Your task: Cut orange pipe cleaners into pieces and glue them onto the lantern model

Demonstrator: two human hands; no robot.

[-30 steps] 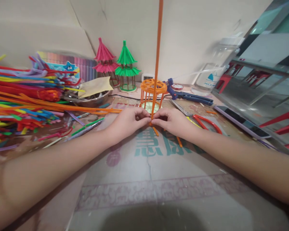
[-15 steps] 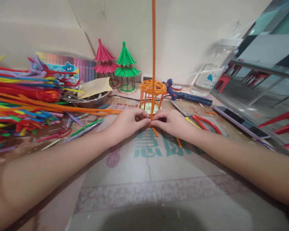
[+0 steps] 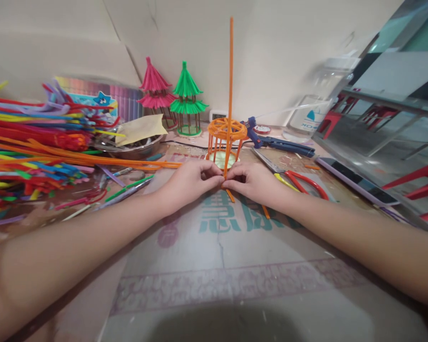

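Note:
Both hands meet at the middle of the table, pinching the lower end of a long orange pipe cleaner [image 3: 230, 90] that stands almost upright. My left hand [image 3: 196, 183] grips it from the left with thumb and forefinger. From the other side, my right hand [image 3: 255, 181] pinches it with fingertips nearly touching the left ones. Right behind the fingers stands an orange cage-like frame [image 3: 227, 130] with a round spoked top, thin posts and a pale base. Short orange pieces [image 3: 230, 195] lie on the table below and beside the right hand.
Scissors [image 3: 288, 178], a blue glue gun [image 3: 251, 130], pliers [image 3: 287, 145] and a phone [image 3: 356, 179] lie to the right. Pink [image 3: 154, 85] and green [image 3: 186, 92] pagoda models stand at the back. Bundled pipe cleaners [image 3: 32, 142] and a metal bowl [image 3: 131, 147] fill the left.
The top of the upright orange pipe cleaner has come down into view and leans slightly further right. Both hands stay in nearly the same place, still pinching its lower end.

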